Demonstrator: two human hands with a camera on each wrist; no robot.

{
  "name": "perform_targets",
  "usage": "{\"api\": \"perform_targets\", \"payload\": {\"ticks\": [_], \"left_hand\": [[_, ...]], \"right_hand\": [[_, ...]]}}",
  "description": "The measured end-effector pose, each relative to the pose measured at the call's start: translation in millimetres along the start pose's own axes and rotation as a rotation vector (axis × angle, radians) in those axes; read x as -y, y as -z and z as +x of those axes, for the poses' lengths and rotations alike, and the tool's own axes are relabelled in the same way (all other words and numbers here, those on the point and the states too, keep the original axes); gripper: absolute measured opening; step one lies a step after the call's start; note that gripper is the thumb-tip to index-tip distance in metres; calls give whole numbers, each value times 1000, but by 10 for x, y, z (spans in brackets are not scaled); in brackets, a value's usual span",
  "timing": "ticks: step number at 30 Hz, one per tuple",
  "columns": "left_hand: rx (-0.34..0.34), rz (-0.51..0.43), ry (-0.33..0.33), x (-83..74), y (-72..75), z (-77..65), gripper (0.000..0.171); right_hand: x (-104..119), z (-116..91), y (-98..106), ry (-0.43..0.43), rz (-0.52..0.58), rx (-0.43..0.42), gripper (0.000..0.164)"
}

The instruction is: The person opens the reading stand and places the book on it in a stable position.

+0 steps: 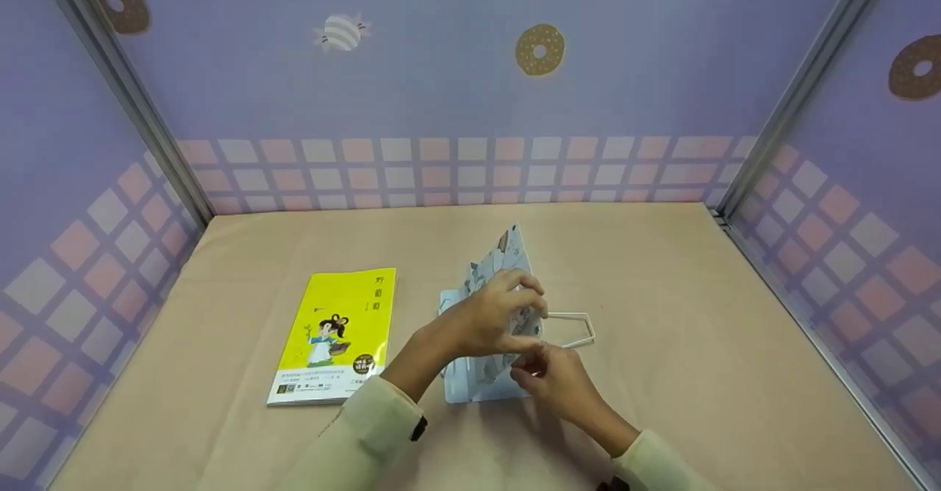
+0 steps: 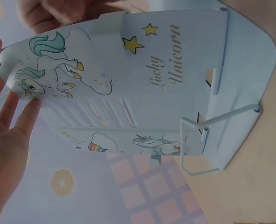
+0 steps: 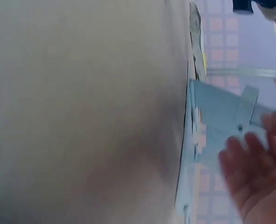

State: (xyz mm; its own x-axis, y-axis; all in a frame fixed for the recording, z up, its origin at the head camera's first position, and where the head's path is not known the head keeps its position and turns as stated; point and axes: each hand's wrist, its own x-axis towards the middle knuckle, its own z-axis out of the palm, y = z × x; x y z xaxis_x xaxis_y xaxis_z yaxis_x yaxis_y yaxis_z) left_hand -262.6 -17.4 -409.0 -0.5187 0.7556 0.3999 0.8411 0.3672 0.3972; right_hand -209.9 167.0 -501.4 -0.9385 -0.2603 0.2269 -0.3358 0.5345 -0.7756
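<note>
A light-blue book stand (image 2: 161, 112) with unicorn drawings and the words "Lucky Unicorn" stands with its panel raised from its base plate (image 1: 457, 388). My left hand (image 1: 496, 314) grips the panel's edge; in the left wrist view its fingers (image 2: 28, 114) lie against the decorated face. Close to the panel's near side is my right hand (image 1: 562, 384), its fingers loosely bent. The right wrist view shows this hand (image 3: 259, 168) blurred beside the panel's back and a small folded tab (image 3: 247, 107). Any touch there cannot be made out. A white wire bracket (image 1: 577, 327) sticks out at the right.
To the left of the stand lies a yellow book (image 1: 338, 329) with a drawn figure on its cover. A beige cloth (image 1: 698, 344) covers the table. Purple patterned walls (image 1: 441, 94) enclose the back and both sides, with metal posts (image 1: 801, 87) at the corners.
</note>
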Motion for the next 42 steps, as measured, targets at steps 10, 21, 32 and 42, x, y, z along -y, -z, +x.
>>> {"api": "perform_targets", "payload": {"ticks": [10,21,32,42], "left_hand": [[-11,-29,49,20,17,-44,32],[3,-37,33,43,8,-14,33],[-49,-75,-30,166,61,-133,30],[-100,-97,-14,227,131,-265,32]], "right_hand": [[-385,77,430,-663,379,-211,34],[-559,132,557,-756,539,-176,24],[-614,164,453,-702,684,-261,20],[-564,204,245,-574,693,-306,14]]}}
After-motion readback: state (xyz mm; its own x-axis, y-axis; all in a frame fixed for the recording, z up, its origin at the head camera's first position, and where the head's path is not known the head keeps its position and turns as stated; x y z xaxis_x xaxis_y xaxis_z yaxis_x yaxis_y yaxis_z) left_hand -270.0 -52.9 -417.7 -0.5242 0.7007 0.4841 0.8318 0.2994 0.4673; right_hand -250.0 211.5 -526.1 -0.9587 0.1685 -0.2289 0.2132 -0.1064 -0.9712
